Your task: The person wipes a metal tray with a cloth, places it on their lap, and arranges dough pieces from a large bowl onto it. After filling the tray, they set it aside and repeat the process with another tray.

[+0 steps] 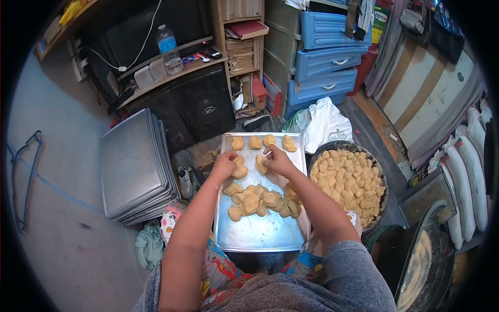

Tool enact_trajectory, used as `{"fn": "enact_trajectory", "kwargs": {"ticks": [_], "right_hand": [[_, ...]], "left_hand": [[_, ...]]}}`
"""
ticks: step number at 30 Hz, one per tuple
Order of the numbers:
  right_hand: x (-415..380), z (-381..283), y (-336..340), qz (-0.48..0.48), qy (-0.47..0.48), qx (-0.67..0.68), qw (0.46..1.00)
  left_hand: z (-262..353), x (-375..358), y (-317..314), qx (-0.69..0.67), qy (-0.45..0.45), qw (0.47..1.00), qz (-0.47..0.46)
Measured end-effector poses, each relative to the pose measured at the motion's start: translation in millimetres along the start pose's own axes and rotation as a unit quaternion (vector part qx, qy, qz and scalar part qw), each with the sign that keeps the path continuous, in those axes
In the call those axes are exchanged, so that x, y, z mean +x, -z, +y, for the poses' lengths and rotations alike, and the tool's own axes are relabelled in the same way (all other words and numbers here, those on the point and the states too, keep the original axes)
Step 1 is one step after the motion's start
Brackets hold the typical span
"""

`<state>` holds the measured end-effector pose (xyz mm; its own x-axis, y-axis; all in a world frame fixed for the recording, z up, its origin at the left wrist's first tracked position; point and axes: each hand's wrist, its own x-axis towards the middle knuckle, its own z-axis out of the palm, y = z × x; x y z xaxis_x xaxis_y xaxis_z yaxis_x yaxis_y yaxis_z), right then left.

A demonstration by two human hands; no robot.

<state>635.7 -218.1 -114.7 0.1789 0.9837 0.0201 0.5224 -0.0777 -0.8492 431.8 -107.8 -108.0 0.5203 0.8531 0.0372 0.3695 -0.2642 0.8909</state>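
A metal baking tray (244, 236) rests across my lap. Along its far edge sits a row of dough pieces (255, 142), spaced apart. My left hand (224, 166) has its fingers closed on a lump of dough (239, 171) on the tray's left side. With thumb and fingers, my right hand (279, 160) grips another dough piece (261, 164), which looks tilted on its side. Nearer to me, a clumped heap of dough lumps (257, 200) lies across the tray's middle. The undersides of both held pieces are hidden.
Right of the tray stands a round black tub (385, 200) full of dough pieces. A stack of metal trays (136, 161) is on the left. A white plastic bag (327, 125) lies behind the tub. Large dark round pans (423, 260) lean at lower right. Blue drawers (327, 65) stand behind.
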Motion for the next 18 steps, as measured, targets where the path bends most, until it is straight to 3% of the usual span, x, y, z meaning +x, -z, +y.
{"fn": "enact_trajectory", "kwargs": {"ticks": [1, 2, 4, 7, 9, 11, 13, 15, 18], "right_hand": [[1, -6, -5, 0.1, -0.01, 0.059, 0.993], [-1, -10, -9, 0.112, 0.003, -0.015, 0.994], [-5, -9, -22, 0.105, 0.017, -0.086, 0.991], [1, -22, -20, 0.054, 0.019, -0.183, 0.982], [4, -26, -15, 0.125, -0.006, -0.182, 0.975], [4, -25, -5, 0.125, 0.008, -0.236, 0.964], [7, -9, -4, 0.164, 0.073, -0.427, 0.886], [12, 5, -3, 0.152, 0.065, -0.435, 0.885], [19, 18, -4, 0.128, 0.044, -0.44, 0.888]], "left_hand": [[3, -1, -1, -0.004, 0.0, 1.0, 0.0], [6, -1, -2, 0.021, 0.027, 0.999, -0.013], [10, -3, -5, 0.044, 0.053, 0.997, -0.023], [5, -2, -6, 0.122, -0.009, 0.992, -0.005], [2, 1, -8, 0.09, -0.01, 0.995, 0.044], [1, 5, -9, 0.081, 0.011, 0.994, 0.069], [0, 7, -9, 0.074, 0.032, 0.992, 0.093], [0, 8, -8, 0.104, 0.0, 0.992, 0.076], [-1, 8, -6, 0.088, 0.026, 0.995, 0.047]]}}
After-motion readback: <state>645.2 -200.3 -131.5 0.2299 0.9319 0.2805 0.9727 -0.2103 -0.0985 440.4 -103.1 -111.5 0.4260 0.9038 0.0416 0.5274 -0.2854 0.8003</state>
